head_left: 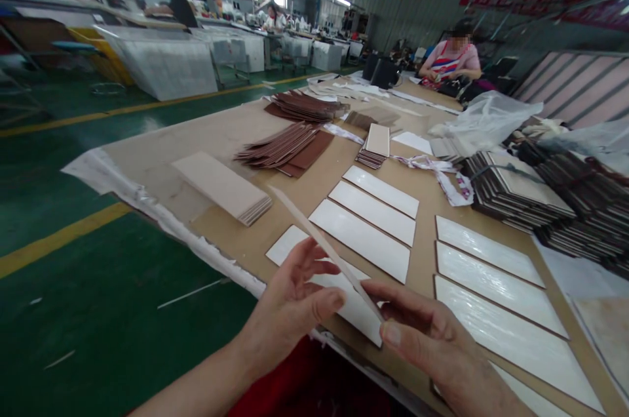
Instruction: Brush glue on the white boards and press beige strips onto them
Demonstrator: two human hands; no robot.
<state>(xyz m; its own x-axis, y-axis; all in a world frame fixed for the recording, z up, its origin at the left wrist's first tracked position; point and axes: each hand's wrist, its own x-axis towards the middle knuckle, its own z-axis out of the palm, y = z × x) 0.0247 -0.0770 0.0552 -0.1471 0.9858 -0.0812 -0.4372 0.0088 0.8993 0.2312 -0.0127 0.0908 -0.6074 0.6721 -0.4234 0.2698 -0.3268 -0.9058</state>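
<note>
A thin pale rectangular panel, seen nearly edge-on, is tilted up above the table. Its near end is pinched between the thumb and fingers of my right hand. My left hand is beside the panel's left face, thumb and fingers apart and curved; whether a fingertip touches it I cannot tell. Beneath both hands lies a white glossy panel with a dark edge, partly covered by them. More such white panels lie in rows beyond and to the right. A stack of pale panels is at the left.
Fanned brown sheets and a small block of panels sit farther up the table. Tied dark-edged stacks and clear plastic line the right. A co-worker sits at the far end.
</note>
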